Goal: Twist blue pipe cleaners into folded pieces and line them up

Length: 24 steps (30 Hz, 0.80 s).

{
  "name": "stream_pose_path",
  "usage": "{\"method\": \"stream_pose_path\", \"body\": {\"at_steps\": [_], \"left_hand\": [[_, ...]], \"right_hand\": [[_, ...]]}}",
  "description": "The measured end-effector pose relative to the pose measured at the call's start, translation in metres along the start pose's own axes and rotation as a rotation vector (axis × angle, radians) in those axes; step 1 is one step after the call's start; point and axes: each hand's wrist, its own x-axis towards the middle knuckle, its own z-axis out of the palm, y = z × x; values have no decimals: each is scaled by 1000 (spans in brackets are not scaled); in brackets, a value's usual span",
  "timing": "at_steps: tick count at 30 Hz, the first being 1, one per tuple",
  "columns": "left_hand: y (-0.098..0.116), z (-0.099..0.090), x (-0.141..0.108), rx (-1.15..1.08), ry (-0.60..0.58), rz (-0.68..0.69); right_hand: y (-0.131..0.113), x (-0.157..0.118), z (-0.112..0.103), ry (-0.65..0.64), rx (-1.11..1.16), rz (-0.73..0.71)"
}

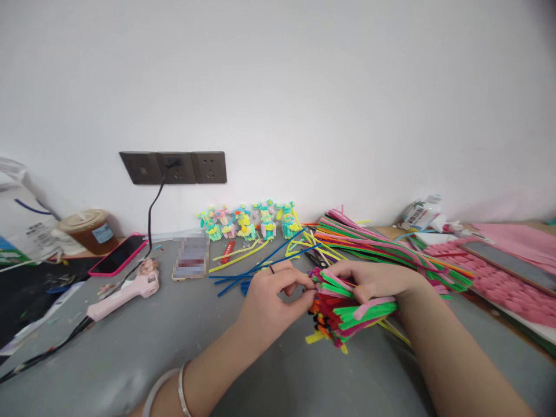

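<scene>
A thick bundle of pipe cleaners [347, 315], green, pink, red, orange, black and yellow, is held above the grey table. My right hand [376, 281] is wrapped over the top of the bundle, thumb against the strands. At the bundle's left end my left hand [275, 295] pinches with thumb and forefinger; whatever lies between those fingertips is too small to make out. Blue pipe cleaners [256, 269] lie just behind my left hand. Behind my right hand rests a larger pile of pink, green and orange pipe cleaners [369, 240].
Several small pastel figures [245, 223] stand by the wall. To the left are a pink glue gun [124, 294] with its cord, a pink-cased phone [119, 255], another phone [191, 256] and a drink cup [89, 231]. Pink braided material [499, 284] lies at the right.
</scene>
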Motion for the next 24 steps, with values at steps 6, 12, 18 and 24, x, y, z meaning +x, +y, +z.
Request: {"method": "stream_pose_path", "body": {"at_steps": [6, 12, 18, 24], "left_hand": [[1, -8, 2, 18, -11, -2], [3, -45, 18, -40, 166, -32], [1, -125, 38, -404, 670, 51], [-1, -179, 31, -613, 1067, -39]], "right_hand": [[-2, -1, -1, -10, 10, 5], [7, -8, -5, 71, -34, -36], [1, -3, -2, 226, -79, 30], [0, -13, -9, 738, -271, 158]]}}
